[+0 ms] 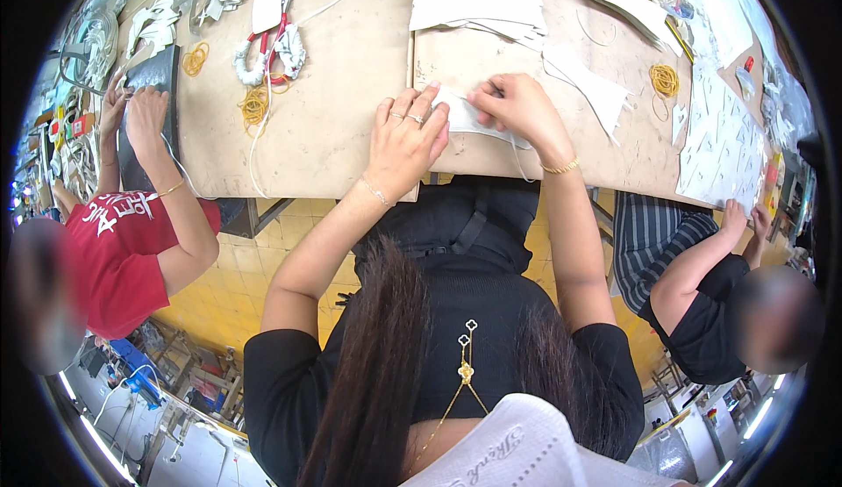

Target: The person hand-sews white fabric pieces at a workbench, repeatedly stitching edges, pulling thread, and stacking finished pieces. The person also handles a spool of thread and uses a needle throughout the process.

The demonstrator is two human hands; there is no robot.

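A small white flat piece, cloth or leather point(461, 111), lies at the near edge of the table between my hands. My left hand point(406, 139) rests flat at its left side, fingers stretched out and touching its edge. Over its right part my right hand point(519, 111) is curled, thumb and fingers pinched together. What the pinch holds is hidden. A thin white cord point(521, 161) loops down below the piece over the table edge.
Ahead lie stacked white cut pieces point(474, 4) and a loose white piece point(589, 88). Left are wrapped-handle scissors point(285, 39) and yellow rubber bands point(254, 105); another yellow bundle point(664, 81) is right. Co-workers sit on both sides, in a red shirt point(123, 250) and black top point(702, 320).
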